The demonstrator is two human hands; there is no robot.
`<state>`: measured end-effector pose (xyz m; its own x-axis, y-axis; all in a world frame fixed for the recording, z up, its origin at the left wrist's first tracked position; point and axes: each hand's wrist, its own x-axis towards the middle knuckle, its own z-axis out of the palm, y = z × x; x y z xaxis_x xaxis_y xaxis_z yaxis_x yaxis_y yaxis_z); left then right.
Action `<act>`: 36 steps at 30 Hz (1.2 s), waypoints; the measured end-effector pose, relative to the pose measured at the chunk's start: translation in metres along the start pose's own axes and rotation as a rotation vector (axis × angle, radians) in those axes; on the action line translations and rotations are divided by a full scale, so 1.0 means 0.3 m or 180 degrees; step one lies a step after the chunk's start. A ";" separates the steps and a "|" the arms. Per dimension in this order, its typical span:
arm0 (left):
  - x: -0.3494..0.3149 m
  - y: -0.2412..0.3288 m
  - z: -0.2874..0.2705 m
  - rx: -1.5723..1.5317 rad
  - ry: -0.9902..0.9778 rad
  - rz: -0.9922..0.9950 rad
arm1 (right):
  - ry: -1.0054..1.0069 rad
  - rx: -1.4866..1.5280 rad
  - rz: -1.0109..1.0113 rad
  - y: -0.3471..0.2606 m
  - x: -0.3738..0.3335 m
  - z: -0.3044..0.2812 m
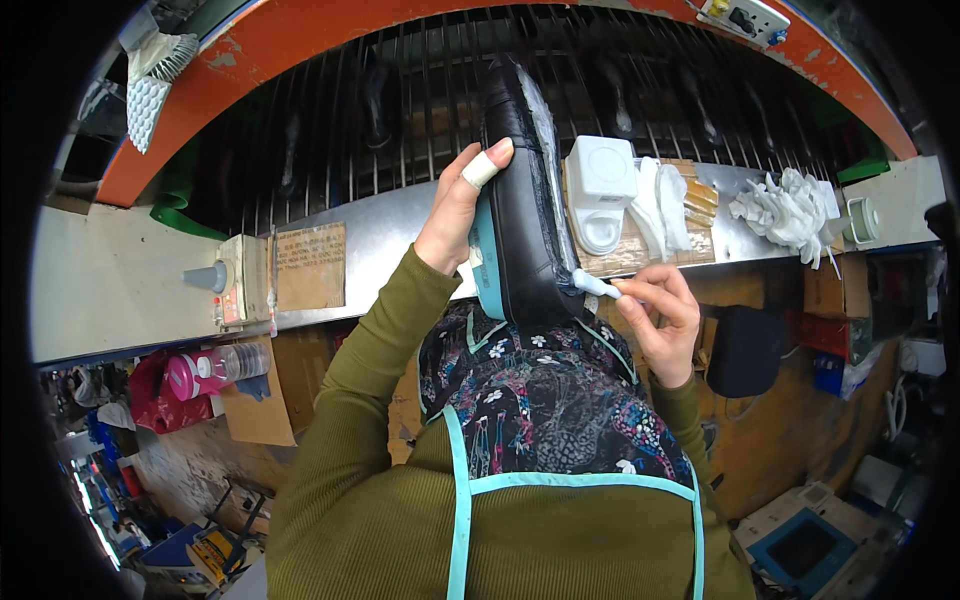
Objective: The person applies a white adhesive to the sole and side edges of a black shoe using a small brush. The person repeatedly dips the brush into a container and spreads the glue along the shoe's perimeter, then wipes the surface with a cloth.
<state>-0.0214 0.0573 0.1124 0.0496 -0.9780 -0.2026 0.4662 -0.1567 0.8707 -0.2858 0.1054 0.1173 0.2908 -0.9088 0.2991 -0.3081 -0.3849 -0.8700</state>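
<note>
A black shoe upper [524, 215] is stretched over a teal shoe last [487, 270] and stands on end in front of me. My left hand [458, 212] grips it from the left side, a white strip wrapped round the thumb. Along the right-facing edge of the upper runs a whitish, wet-looking smear. Between thumb and fingers, my right hand [660, 318] pinches a small white brush-like stick [597, 285]. Its tip touches the lower right edge of the upper; the tip itself is partly hidden there.
A white lidded container [600, 172] and folded white pieces [662, 210] rest on a board to the right. Crumpled white material [788, 212] lies further right. Cardboard [312, 268] sits at left. Beyond, metal rods [345, 150] carry dark shoes under an orange frame [290, 45].
</note>
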 end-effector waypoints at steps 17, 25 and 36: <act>0.052 -0.028 0.027 -0.1399 -0.0764 -0.1472 | -0.0383 -0.0023 -0.0681 -0.041 0.159 -0.035; 0.014 -0.060 0.040 -0.2586 -0.2253 -0.2292 | -0.0803 -0.0010 -0.1228 -0.069 0.286 -0.044; -0.090 -0.249 -0.011 -0.2704 -0.3032 -0.2585 | -0.1785 0.0218 -0.1448 -0.103 0.421 -0.032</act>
<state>-0.0546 0.0959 0.0512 -0.8830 -0.4411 0.1605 0.4582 -0.8842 0.0911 -0.2481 0.0009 0.1856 0.8031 -0.4349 0.4073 0.0061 -0.6776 -0.7354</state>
